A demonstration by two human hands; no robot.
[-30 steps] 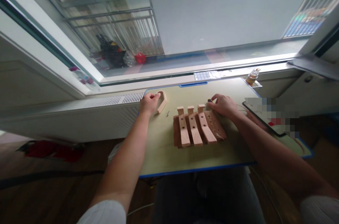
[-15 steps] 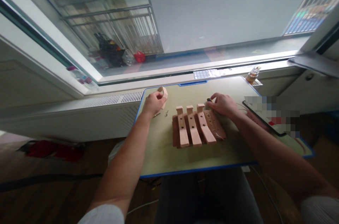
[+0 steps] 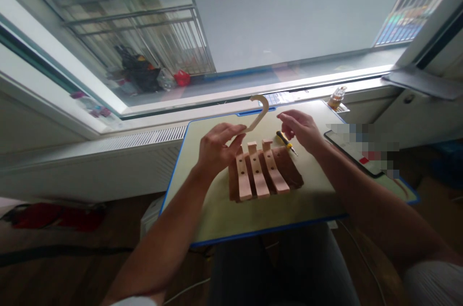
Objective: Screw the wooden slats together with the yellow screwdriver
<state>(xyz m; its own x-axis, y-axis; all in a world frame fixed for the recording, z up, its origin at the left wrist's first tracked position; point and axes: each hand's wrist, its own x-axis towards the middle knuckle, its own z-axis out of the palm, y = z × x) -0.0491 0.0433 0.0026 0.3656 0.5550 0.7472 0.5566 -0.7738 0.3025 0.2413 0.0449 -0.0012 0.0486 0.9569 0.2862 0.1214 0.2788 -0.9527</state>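
We are holding a pale wooden hook (image 3: 265, 108) in our left hand (image 3: 219, 149). The fingers pinch it at its straight lower end, thumb below and the others above, so that it slants up and away to the right. Its curved end rises over the far edge of the tabletop (image 3: 220, 219), in line with the blue handle (image 3: 240, 114) set in that edge.

Our right hand (image 3: 300, 128) hovers to the right of the hook, towards the far right corner. Its fingers are partly curled, with no tool between them, though we cannot tell whether the tips of thumb and forefinger press together. Just below those fingers is a yellow and black screwdriver (image 3: 284, 139), its shaft pointing towards the near right corner; we cannot tell whether the hand touches it.

Near the middle of the tabletop a brown block (image 3: 294, 171) carries three wooden pieces (image 3: 261, 183) side by side, their broad ends towards the near edge. The two to the right show a pair of dark holes each. Our left hand partly hides the far end of the leftmost piece.

By the right edge lies a dark-rimmed flat device (image 3: 336, 143), part of it blurred out. Just beyond the far right corner stands a small bottle (image 3: 336, 99) of amber liquid.
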